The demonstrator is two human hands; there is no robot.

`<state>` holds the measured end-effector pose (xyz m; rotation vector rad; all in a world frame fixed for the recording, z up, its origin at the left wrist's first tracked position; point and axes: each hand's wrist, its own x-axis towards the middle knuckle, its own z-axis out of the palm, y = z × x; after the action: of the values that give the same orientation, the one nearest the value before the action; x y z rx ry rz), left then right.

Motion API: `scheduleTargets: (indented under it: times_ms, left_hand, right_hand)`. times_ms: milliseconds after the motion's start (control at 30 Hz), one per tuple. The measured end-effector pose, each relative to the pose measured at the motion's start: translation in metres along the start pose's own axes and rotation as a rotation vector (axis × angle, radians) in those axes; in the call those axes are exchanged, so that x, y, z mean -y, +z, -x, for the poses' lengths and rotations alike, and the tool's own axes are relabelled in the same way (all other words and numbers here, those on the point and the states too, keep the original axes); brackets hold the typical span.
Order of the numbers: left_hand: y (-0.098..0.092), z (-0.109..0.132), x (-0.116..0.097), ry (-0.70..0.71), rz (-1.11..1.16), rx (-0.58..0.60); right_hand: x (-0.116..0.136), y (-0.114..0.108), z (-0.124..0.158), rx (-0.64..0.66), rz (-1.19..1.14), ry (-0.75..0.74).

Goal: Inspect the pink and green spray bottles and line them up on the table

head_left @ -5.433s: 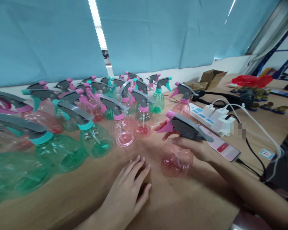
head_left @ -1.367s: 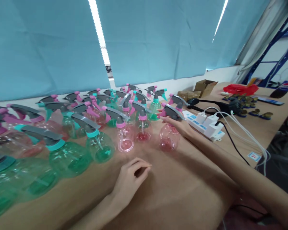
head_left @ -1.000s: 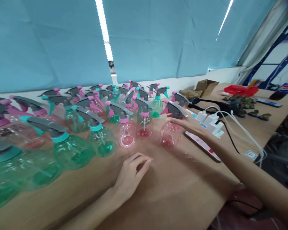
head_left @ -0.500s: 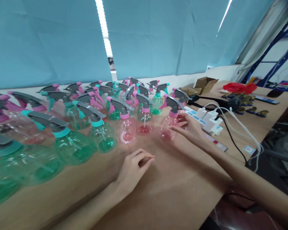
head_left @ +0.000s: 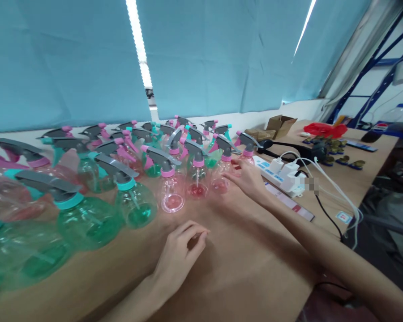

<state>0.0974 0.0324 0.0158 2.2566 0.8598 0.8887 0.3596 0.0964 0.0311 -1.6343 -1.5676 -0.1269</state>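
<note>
My right hand (head_left: 250,179) is at the right side of a clear pink spray bottle (head_left: 220,181) with a grey and pink trigger head, thumb in front of its body and fingers by its far side. That bottle stands at the right end of the front row, close beside another pink spray bottle (head_left: 197,185). My left hand (head_left: 179,250) hovers low over the table, thumb and fingertips meeting in a loose pinch with nothing visible between them. Nearest to it are a pink spray bottle (head_left: 170,190) and a green one (head_left: 136,208).
Many more green and pink spray bottles (head_left: 87,223) crowd the table's left and back. To the right lie a power strip (head_left: 282,176) with chargers and cables, a phone (head_left: 290,201), a black headset (head_left: 289,147), a cardboard box (head_left: 280,126) and a red bag (head_left: 325,129).
My right hand and its pink spray bottle have moved left, closer to the neighbouring bottle. My left hand keeps its pinched shape. The whole view has shifted slightly.
</note>
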Motion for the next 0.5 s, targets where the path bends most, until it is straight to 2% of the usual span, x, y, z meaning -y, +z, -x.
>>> scheduleTargets:
  times_ms: [300, 500]
  left_hand:
    - [0.001, -0.003, 0.007, 0.014, -0.017, 0.01]
    - [0.0, -0.004, 0.007, 0.037, -0.091, -0.003]
  right_hand:
    - [0.002, 0.003, -0.009, 0.064, -0.054, -0.014]
    - [-0.008, -0.028, 0.004, 0.045, -0.163, 0.013]
